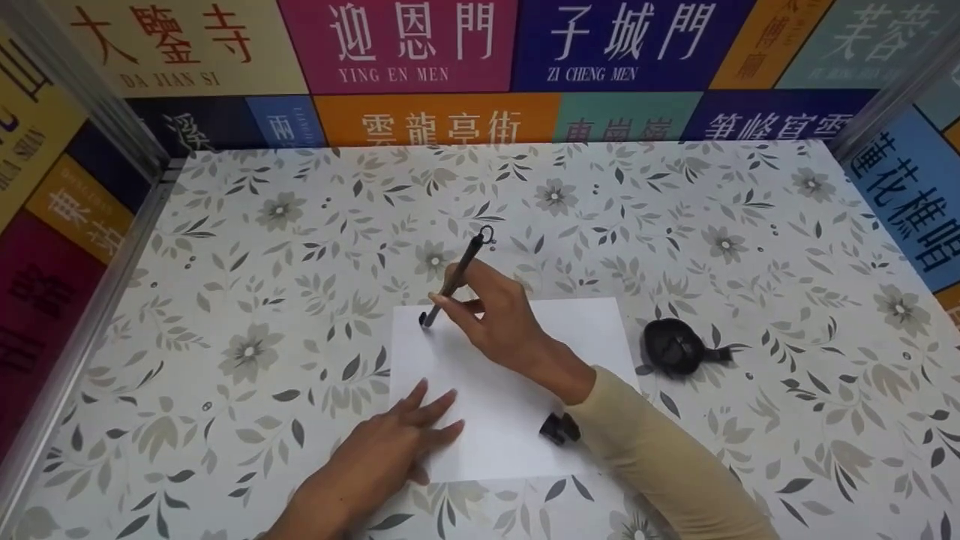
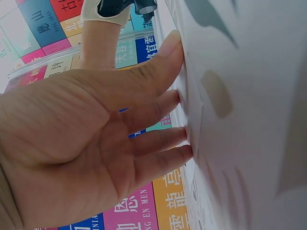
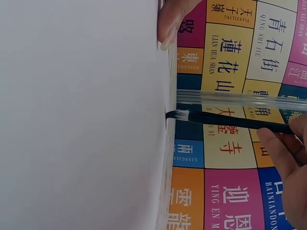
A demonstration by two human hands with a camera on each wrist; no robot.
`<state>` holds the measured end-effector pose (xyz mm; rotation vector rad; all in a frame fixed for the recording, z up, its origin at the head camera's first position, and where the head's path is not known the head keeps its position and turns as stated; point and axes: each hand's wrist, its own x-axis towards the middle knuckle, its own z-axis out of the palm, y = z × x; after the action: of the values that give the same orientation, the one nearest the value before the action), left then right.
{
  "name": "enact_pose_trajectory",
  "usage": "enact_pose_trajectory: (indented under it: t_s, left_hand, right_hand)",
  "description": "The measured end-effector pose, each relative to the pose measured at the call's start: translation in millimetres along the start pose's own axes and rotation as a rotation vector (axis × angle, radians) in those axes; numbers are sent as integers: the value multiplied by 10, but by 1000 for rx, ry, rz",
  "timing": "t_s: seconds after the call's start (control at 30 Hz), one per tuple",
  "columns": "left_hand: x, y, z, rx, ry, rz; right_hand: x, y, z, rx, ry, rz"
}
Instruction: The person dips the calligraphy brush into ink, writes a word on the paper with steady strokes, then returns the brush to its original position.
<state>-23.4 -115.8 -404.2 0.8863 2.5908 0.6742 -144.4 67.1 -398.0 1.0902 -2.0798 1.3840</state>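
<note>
My right hand [image 1: 502, 319] grips a dark writing brush [image 1: 461, 271] with a loop at its top end. In the right wrist view the bristles [image 3: 180, 115], black at the tip and pale near the handle, meet the white sheet of paper [image 1: 510, 405]. By the brush tip, near the sheet's upper left corner, is a short black ink mark [image 1: 422, 319]. My left hand [image 1: 394, 435] rests at the sheet's lower left with fingers spread; in the left wrist view its fingertips [image 2: 180, 134] touch the surface.
A small black dish with a short handle [image 1: 673, 347] stands right of the paper. A small black object [image 1: 559, 429] shows beside the right sleeve [image 1: 660, 457]. The floral tablecloth [image 1: 300, 262] runs back to panels of coloured Chinese signs [image 1: 420, 45], with more panels at both sides.
</note>
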Motion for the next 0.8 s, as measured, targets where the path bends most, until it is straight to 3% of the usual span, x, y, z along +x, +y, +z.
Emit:
enact_pose_trajectory:
  t_s: [0.57,0.8]
  left_hand:
    - [19,-1,0,-3,-12,1]
    - [24,-4,-13,4,-27,3]
  right_hand:
    - [3,-236,-6,87,-135,2]
    - [57,-343,-87,83,-104,-22]
